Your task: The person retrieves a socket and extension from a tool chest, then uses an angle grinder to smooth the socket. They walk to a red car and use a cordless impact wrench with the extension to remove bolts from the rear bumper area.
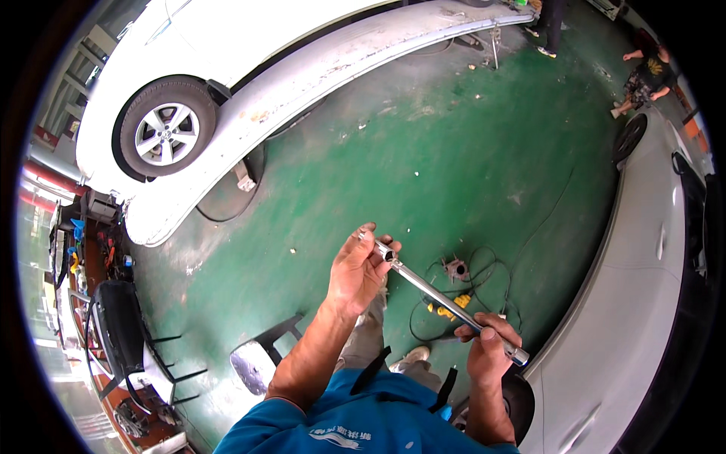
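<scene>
A long silver socket wrench (431,290) slants across in front of me, from upper left to lower right. My left hand (352,278) is closed around a shiny metal socket (384,251) at the wrench's upper end. Whether the socket is fully seated on the head cannot be made out, as the fingers cover part of it. Lower down, my right hand (490,354) grips the bar close to its other end, and the round metal tip pokes out past the fingers.
A white car (227,45) stands on a white lift ramp (302,98); a silver car (612,318) is close on my right. Cables and a yellow tool (451,306) lie on the green floor (340,174). A stool (261,363) and black chair (121,325) are left; a person (650,76) is far right.
</scene>
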The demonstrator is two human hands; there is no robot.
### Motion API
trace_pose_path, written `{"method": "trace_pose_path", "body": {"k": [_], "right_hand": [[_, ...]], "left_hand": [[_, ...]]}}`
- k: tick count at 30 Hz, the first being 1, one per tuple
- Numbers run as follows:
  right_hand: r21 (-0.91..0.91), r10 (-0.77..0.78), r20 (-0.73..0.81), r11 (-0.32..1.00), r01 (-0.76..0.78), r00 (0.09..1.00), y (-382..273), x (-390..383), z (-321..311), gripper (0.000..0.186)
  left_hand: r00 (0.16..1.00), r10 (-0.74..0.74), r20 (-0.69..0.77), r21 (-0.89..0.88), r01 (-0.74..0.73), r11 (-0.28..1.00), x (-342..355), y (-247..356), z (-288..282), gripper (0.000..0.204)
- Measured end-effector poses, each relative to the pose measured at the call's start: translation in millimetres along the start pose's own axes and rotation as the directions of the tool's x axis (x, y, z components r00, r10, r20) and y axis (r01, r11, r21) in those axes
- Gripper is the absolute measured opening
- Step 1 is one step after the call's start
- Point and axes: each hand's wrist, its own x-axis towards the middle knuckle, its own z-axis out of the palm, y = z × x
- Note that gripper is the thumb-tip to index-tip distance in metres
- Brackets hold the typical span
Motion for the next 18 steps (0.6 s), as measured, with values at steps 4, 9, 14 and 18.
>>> {"method": "trace_pose_path", "body": {"k": [4, 9, 14, 18], "right_hand": [[-0.006, -0.041, -0.001, 0.999, 0.041, 0.999, 0, 63, 43, 0.039], [0.004, -0.123, -0.028, 0.992, 0.123, 0.992, -4, 127, 107, 0.033], [-0.151, -0.211, 0.015, 0.966, 0.211, 0.977, -18, 180, 142, 0.033], [-0.235, -0.264, -0.006, 0.938, 0.255, 0.965, -14, 214, 150, 0.031]], "left_hand": [[0.998, -0.002, 0.066, 0.018, 0.001, 1.0, 59, 43, 22, 0.027], [0.989, -0.001, 0.147, 0.057, -0.007, 0.998, 133, 102, 50, 0.027], [0.984, 0.006, 0.178, 0.128, -0.029, 0.991, 188, 137, 76, 0.028], [0.978, 0.029, 0.208, 0.158, -0.063, 0.985, 225, 138, 92, 0.029]]}}
